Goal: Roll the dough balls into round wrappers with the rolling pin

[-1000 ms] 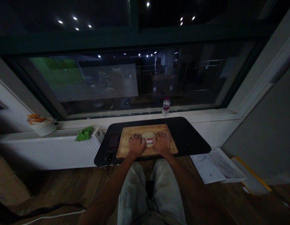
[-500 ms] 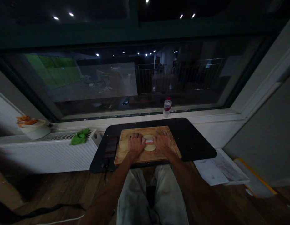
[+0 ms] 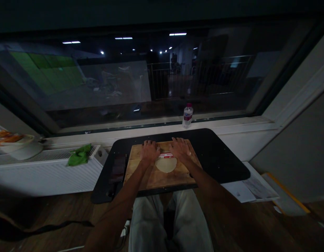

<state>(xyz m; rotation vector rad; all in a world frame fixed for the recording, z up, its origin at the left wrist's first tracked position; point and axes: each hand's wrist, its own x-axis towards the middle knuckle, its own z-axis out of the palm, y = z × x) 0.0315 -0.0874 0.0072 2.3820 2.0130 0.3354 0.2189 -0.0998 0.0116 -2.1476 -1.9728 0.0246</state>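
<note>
A flat round of dough (image 3: 166,166) lies on the wooden cutting board (image 3: 156,181). Across its far edge is a rolling pin (image 3: 165,155) with a red and white label; only its middle shows. My left hand (image 3: 150,151) is closed over the pin's left end, fingers pointing away from me. Over the right end lies my right hand (image 3: 179,148), held the same way. Both palms cover the ends of the pin, so the exact grip underneath is hidden.
The board rests on a black table (image 3: 216,157) by the window. A water bottle (image 3: 187,115) stands on the sill behind it. Left of the board is a dark, blurred item (image 3: 118,168). A green cloth (image 3: 79,155) hangs on the white radiator (image 3: 51,175).
Both hands and the rolling pin have moved away from me, from the dough's middle to its far edge. More of the label and dough shows. The camera view has shifted slightly.
</note>
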